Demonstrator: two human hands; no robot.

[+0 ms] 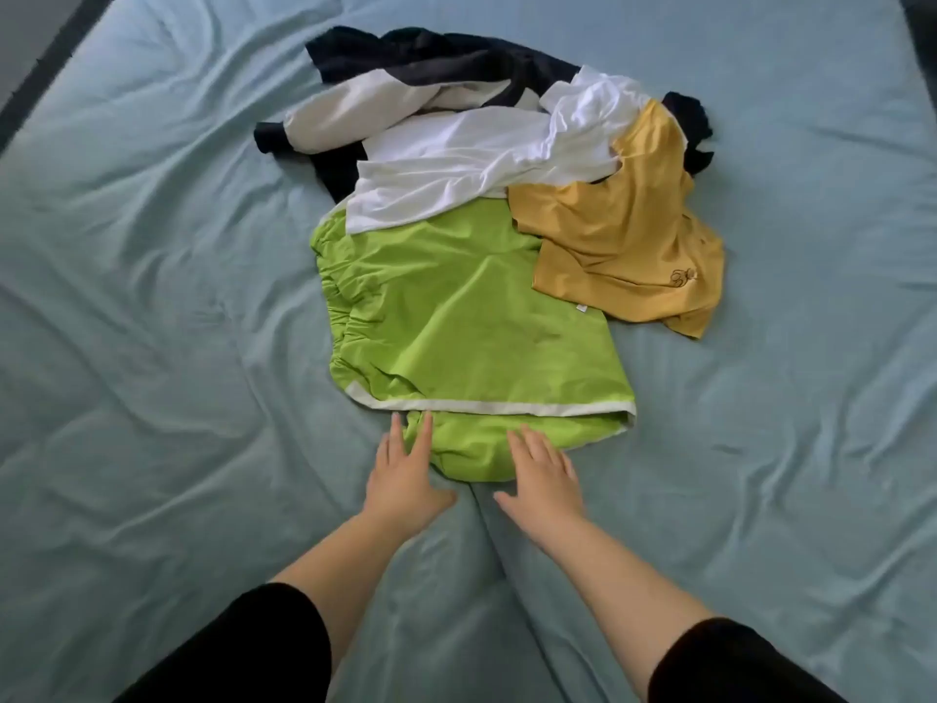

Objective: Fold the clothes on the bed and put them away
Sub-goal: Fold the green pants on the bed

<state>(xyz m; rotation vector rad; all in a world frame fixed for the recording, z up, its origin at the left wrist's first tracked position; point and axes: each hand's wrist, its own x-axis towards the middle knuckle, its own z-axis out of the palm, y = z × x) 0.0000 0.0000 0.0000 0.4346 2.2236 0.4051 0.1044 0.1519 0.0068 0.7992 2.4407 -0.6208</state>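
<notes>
Wrinkled pale teal bedsheet (152, 296) covers the bed across the whole view. At six o'clock the left hand (405, 479) and right hand (545, 479) lie flat, fingers straight, each grip open. Their fingertips rest on the near edge of the lime green white-trimmed shorts (456, 322) spread at centre. At one o'clock from the shorts a crumpled mustard yellow shirt (623, 246) overlaps them. At twelve a white shirt (456, 164) covers their far edge, and a black and cream jacket (405, 68) lies beyond.
</notes>
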